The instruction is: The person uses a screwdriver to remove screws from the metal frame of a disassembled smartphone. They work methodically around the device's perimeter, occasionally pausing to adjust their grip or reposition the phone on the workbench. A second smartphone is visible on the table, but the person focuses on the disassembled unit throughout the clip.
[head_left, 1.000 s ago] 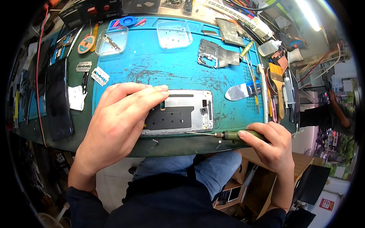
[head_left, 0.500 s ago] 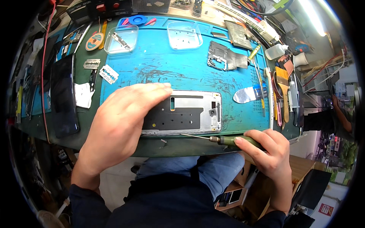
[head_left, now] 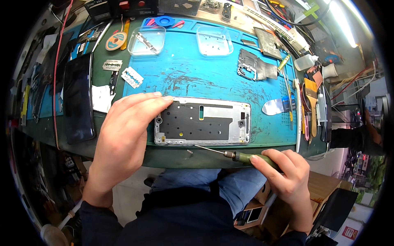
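Evidently mid-repair, the left hand [head_left: 123, 135] lies flat, fingers extended, pinning the phone frame [head_left: 203, 121] on the blue mat [head_left: 197, 78], while the right hand [head_left: 287, 172] grips a green-handled screwdriver [head_left: 242, 156], whose tip probably next needs steady seating at the frame's lower edge.

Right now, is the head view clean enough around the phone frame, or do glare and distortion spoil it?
Head view: phone frame sharp and evenly lit; glare only from the light strip top right; fisheye bends the blue mat edges; rim is black.
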The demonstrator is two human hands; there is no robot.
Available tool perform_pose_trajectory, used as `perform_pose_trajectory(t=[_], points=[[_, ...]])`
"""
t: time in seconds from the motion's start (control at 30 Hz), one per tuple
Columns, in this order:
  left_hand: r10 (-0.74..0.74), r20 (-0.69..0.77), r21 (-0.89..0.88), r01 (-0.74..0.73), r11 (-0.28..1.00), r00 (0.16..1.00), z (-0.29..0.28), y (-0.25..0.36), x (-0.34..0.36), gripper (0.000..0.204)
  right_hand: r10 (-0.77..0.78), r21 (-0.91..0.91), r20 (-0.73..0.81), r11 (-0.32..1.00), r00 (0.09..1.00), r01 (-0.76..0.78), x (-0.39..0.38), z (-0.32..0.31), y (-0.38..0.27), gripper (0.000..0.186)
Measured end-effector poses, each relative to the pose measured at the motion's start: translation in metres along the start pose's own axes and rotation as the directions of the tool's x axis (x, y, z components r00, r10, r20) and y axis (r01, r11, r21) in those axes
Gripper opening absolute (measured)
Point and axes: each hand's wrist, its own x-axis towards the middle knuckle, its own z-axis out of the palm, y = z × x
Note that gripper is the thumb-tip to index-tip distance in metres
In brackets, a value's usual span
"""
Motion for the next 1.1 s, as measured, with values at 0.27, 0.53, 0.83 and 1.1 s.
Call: perform_pose_trajectory(t=[0.27,0.53,0.83,1.1], points=[[0.004,-0.021,-0.049,-0.005,0.999,1.000,0.001,-0.004,-0.001,0.052,0.016,0.004,-0.002,1.000,1.000,-0.016,0.011,0.001,-0.011,0.055],[-0.007,-0.033,-0.075,0.005,0.997,0.999,0.002,-0.004,-0.002,0.053,-0.013,0.001,-0.009,1.000,1.000,0.013,0.017,0.004,-0.011,0.060],[-0.015,-0.041,-0.103,0.011,0.995,0.999,0.003,-0.005,-0.003,0.049,-0.016,-0.016,-0.015,1.000,1.000,0.015,0.022,0.007,-0.020,0.061],[-0.007,-0.061,-0.093,0.002,0.996,0.998,0.005,-0.006,-0.002,0.044,-0.025,-0.025,-0.019,0.999,0.999,0.025,0.029,0.010,-0.025,0.062]])
